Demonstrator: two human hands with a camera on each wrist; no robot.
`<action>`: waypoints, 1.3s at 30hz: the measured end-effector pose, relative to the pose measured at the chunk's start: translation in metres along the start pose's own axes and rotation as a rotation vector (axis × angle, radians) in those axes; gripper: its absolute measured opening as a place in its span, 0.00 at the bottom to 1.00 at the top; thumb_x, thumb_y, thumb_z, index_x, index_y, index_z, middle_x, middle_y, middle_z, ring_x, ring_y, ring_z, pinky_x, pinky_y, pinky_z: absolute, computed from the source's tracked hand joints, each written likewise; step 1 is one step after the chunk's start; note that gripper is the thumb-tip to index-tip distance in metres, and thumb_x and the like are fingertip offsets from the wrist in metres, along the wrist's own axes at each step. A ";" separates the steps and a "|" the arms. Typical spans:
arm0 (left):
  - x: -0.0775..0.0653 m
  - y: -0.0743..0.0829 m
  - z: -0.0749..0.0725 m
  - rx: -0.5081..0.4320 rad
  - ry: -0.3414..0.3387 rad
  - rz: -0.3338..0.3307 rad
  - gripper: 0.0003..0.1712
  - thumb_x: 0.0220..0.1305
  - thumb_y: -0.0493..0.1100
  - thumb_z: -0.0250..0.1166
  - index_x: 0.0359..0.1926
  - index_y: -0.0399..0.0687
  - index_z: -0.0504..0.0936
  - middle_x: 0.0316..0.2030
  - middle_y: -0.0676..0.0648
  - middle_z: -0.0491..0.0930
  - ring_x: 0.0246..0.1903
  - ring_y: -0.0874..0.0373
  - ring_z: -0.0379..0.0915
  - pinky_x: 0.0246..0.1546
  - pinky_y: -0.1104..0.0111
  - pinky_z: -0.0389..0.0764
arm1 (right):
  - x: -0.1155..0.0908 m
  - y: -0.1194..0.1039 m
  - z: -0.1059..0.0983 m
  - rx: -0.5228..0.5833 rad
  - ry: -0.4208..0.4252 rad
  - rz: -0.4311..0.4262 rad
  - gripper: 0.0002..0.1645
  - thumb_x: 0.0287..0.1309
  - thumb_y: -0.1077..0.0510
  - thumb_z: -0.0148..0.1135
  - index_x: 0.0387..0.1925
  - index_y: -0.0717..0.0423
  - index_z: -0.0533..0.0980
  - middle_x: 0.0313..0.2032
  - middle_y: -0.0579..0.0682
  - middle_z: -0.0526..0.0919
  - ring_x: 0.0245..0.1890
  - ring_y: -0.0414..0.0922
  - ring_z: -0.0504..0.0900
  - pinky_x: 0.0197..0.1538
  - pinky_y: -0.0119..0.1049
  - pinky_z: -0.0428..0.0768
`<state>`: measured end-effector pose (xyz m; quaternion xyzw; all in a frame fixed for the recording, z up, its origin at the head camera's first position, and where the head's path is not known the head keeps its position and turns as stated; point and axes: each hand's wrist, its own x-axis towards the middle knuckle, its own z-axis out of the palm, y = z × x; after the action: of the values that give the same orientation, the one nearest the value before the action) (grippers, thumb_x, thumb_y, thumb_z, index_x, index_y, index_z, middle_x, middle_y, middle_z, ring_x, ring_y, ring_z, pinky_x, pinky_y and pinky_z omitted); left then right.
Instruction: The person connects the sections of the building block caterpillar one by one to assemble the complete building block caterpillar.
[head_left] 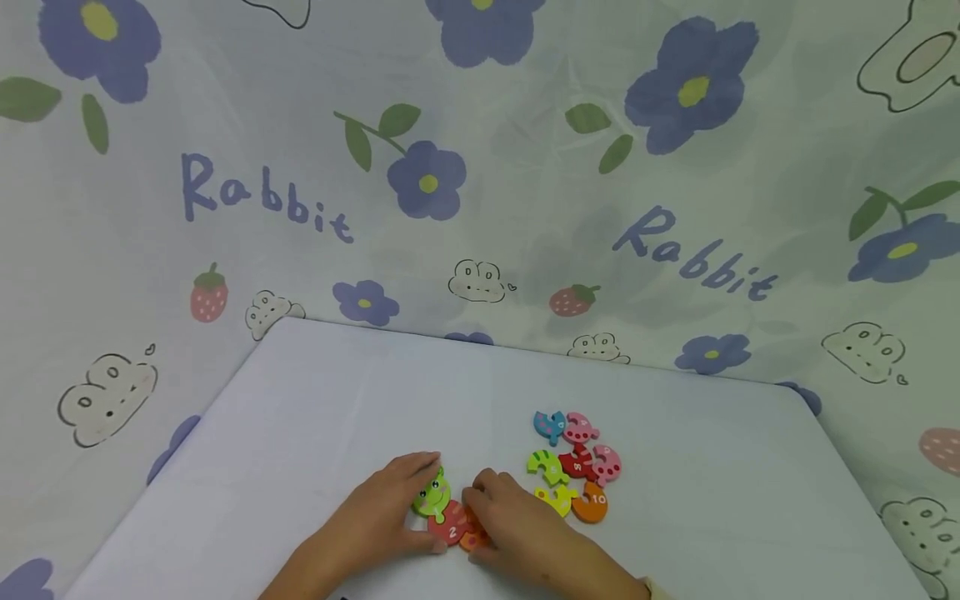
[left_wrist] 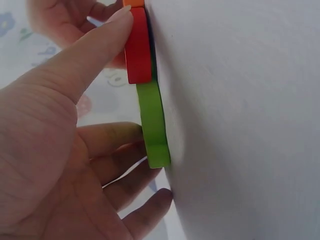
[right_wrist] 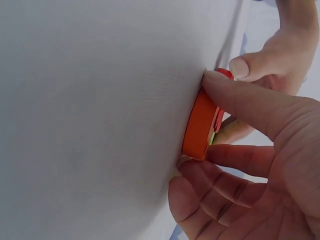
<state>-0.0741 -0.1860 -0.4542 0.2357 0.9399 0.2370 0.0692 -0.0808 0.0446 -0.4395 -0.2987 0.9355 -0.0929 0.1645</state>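
Orange piece [right_wrist: 199, 125] meets the red piece [head_left: 447, 527] between two hands

The orange piece lies on the tabletop [head_left: 337, 392] against the red piece numbered 2, which adjoins a green head piece [head_left: 432, 497]. The step in hand appears to be fitting orange to red; fingers hide whether the joint is seated. The next move seems to call for steadying the pair while working the orange edge home. The right hand [head_left: 525, 533], partly closed, pinches the orange piece between thumb and fingers. The left hand [head_left: 375, 508], more widely spread, braces the pair, thumb on red, fingers against green. Beyond the right hand sit seven more pieces, among them an orange 10 [head_left: 590, 505].
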 end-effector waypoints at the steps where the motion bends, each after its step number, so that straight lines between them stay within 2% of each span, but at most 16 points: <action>1: 0.000 0.000 0.000 -0.001 0.001 -0.001 0.55 0.51 0.63 0.82 0.72 0.38 0.74 0.73 0.44 0.69 0.71 0.44 0.65 0.67 0.47 0.73 | -0.001 0.000 0.000 0.003 -0.002 0.004 0.39 0.50 0.41 0.83 0.63 0.44 0.80 0.55 0.42 0.77 0.51 0.39 0.76 0.53 0.33 0.85; 7: 0.000 0.002 0.001 -0.003 0.007 -0.005 0.55 0.49 0.63 0.83 0.72 0.38 0.74 0.73 0.44 0.70 0.71 0.44 0.66 0.67 0.47 0.73 | -0.011 0.007 -0.006 -0.002 0.006 -0.001 0.41 0.52 0.38 0.81 0.65 0.45 0.79 0.57 0.41 0.79 0.55 0.40 0.77 0.57 0.37 0.84; 12: -0.002 0.002 0.000 0.004 0.011 -0.001 0.56 0.49 0.63 0.83 0.72 0.37 0.74 0.73 0.44 0.69 0.71 0.45 0.66 0.68 0.48 0.73 | -0.024 0.019 -0.016 -0.021 0.067 -0.009 0.38 0.54 0.37 0.79 0.63 0.47 0.81 0.57 0.43 0.80 0.56 0.43 0.78 0.59 0.42 0.84; 16: -0.003 0.002 -0.001 0.002 0.007 -0.006 0.56 0.50 0.63 0.82 0.73 0.38 0.73 0.74 0.44 0.68 0.71 0.45 0.65 0.68 0.48 0.72 | -0.034 0.030 -0.025 -0.038 0.131 0.012 0.41 0.53 0.36 0.79 0.63 0.50 0.81 0.57 0.46 0.81 0.59 0.46 0.78 0.57 0.45 0.85; 20: -0.005 0.000 -0.001 -0.008 0.013 -0.006 0.56 0.51 0.63 0.82 0.73 0.38 0.73 0.74 0.45 0.68 0.72 0.46 0.64 0.68 0.48 0.72 | -0.042 0.041 -0.034 -0.025 0.165 0.044 0.41 0.52 0.37 0.81 0.63 0.51 0.81 0.57 0.48 0.80 0.58 0.48 0.78 0.56 0.47 0.85; 28: -0.007 -0.002 -0.001 -0.023 0.008 -0.003 0.55 0.52 0.61 0.82 0.75 0.41 0.72 0.75 0.46 0.66 0.73 0.46 0.62 0.68 0.47 0.72 | -0.047 0.071 -0.039 -0.023 0.215 0.075 0.34 0.56 0.43 0.79 0.61 0.54 0.81 0.59 0.50 0.81 0.61 0.50 0.78 0.62 0.52 0.81; 34: -0.006 -0.003 -0.001 -0.044 -0.003 -0.006 0.55 0.53 0.61 0.81 0.76 0.45 0.71 0.76 0.47 0.65 0.73 0.47 0.62 0.68 0.47 0.72 | -0.045 0.092 -0.041 -0.030 0.198 0.079 0.31 0.58 0.49 0.78 0.61 0.54 0.81 0.60 0.51 0.80 0.62 0.50 0.77 0.64 0.51 0.80; 39: -0.005 -0.002 -0.003 -0.071 -0.018 -0.023 0.55 0.52 0.60 0.82 0.77 0.47 0.70 0.76 0.48 0.64 0.74 0.47 0.62 0.68 0.47 0.72 | -0.045 0.100 -0.042 -0.006 0.162 0.159 0.32 0.58 0.47 0.78 0.61 0.52 0.81 0.61 0.51 0.79 0.62 0.51 0.76 0.62 0.53 0.81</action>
<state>-0.0710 -0.1913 -0.4526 0.2246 0.9328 0.2673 0.0889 -0.1142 0.1553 -0.4168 -0.2155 0.9667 -0.1006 0.0941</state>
